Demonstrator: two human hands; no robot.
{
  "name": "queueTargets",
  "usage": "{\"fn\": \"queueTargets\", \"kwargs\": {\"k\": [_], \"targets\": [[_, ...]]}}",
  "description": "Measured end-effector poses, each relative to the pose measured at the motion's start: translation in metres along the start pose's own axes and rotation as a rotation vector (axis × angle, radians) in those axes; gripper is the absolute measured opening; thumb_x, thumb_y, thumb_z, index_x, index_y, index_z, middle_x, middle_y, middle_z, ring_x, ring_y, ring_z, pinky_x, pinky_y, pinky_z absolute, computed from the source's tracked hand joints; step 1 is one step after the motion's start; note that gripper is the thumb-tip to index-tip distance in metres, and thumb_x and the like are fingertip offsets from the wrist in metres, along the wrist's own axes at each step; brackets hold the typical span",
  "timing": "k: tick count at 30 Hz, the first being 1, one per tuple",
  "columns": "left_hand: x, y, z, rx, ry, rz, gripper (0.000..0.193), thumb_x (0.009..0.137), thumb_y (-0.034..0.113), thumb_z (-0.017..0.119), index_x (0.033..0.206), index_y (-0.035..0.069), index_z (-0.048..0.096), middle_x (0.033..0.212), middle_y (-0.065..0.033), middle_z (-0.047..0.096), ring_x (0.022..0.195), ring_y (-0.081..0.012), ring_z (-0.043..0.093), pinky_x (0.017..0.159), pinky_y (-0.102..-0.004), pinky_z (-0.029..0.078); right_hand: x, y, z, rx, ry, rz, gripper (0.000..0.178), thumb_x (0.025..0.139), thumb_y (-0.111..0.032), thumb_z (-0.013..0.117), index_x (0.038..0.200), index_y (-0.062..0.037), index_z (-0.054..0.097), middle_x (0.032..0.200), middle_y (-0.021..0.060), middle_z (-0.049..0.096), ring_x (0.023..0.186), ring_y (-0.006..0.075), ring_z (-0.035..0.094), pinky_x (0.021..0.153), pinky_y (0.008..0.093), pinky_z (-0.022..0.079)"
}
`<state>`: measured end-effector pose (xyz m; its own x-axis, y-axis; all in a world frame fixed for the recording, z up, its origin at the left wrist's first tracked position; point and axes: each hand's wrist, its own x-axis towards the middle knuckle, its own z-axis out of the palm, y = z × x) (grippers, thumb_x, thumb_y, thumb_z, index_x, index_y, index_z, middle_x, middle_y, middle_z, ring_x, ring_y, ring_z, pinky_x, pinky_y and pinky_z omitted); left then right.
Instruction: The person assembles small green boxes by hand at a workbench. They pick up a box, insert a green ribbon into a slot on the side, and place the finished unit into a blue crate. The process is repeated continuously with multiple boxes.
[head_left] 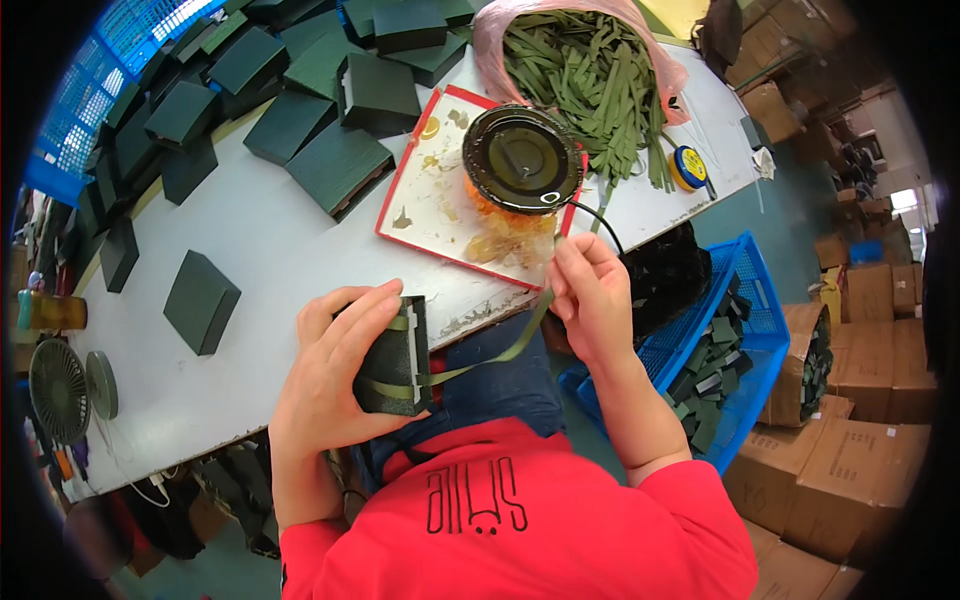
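My left hand (340, 360) is wrapped round a small dark green box (396, 352) at the table's front edge. An olive-green ribbon (490, 364) crosses the box and runs out to the right. Its free end is pinched in my right hand (590, 290), between thumb and fingers. Just beyond that hand stands a round black pot (524, 160) of shiny dark liquid, with amber drips down its side. The pot rests on a white board with a red rim (410, 165), smeared with amber residue.
Many dark green boxes (335, 165) are heaped at the back left, and one box (201, 302) lies apart. A pink bag (490, 50) holds cut green ribbons (585, 80). A yellow-blue round tin (688, 168), a small fan (60, 390) and a blue crate (765, 330) are around me.
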<state>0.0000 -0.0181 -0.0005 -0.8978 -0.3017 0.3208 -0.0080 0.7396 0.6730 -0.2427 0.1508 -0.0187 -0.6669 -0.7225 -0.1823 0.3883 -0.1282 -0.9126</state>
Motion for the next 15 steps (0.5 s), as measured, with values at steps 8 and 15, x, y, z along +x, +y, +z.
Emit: {"fn": "queueTargets", "kwargs": {"k": [8, 15], "targets": [[0.002, 0.002, 0.001, -0.198, -0.015, 0.044, 0.100, 0.057, 0.023, 0.091, 0.146, 0.008, 0.049, 0.148, -0.0094, 0.056, 0.130, -0.0344, 0.050, 0.109, -0.0454, 0.036, -0.023, -0.014, 0.038, -0.211, -0.439, 0.331, 0.015, 0.099, -0.016, 0.070, 0.097, -0.0026, 0.064, 0.078, -0.0066, 0.060, 0.068, -0.0019, 0.050, 0.058, 0.0178, 0.038], [0.002, 0.003, -0.001, -0.195, -0.024, 0.063, 0.101, 0.055, 0.024, 0.092, 0.145, 0.006, 0.051, 0.147, -0.0101, 0.057, 0.129, -0.0332, 0.051, 0.108, -0.0454, 0.037, -0.018, -0.003, 0.048, -0.312, -0.509, 0.402, 0.019, 0.098, -0.019, 0.070, 0.090, -0.0036, 0.062, 0.076, -0.0074, 0.060, 0.067, -0.0012, 0.049, 0.057, 0.0189, 0.038]]}}
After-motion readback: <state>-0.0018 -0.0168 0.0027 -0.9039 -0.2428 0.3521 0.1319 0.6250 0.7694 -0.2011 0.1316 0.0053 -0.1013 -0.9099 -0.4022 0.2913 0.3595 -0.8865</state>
